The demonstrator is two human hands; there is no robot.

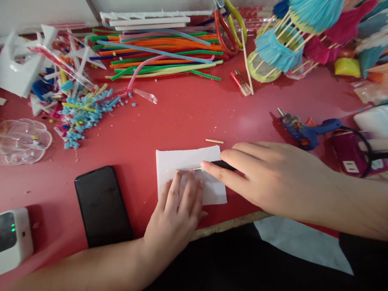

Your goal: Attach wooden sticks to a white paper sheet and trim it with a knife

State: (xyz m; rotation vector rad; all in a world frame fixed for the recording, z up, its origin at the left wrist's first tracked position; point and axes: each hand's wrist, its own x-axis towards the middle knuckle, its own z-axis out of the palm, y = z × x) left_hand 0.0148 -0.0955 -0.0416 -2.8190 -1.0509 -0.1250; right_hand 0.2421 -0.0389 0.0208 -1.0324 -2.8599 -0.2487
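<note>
A white card point(189, 157) lies on the red table near its front edge. Across it runs a thin pale wooden stick point(172, 170). My left hand point(177, 210) presses the stick down on the card with curled fingertips. From the right, my right hand point(257, 173) grips a black-handled craft knife point(223, 164), index finger stretched along it. Its thin light blade meets the stick beside my left fingertips. Much of the handle is hidden by my fingers. A short cut piece of stick point(214, 141) lies just beyond the card.
A black phone point(103, 206) lies left of my left hand. A blue glue gun point(303, 127) rests beyond my right hand. Colourful pipe cleaners point(163, 52), pliers point(226, 30) and paper-trimmed stick models point(279, 48) line the back. Scraps point(81, 117) heap at the left.
</note>
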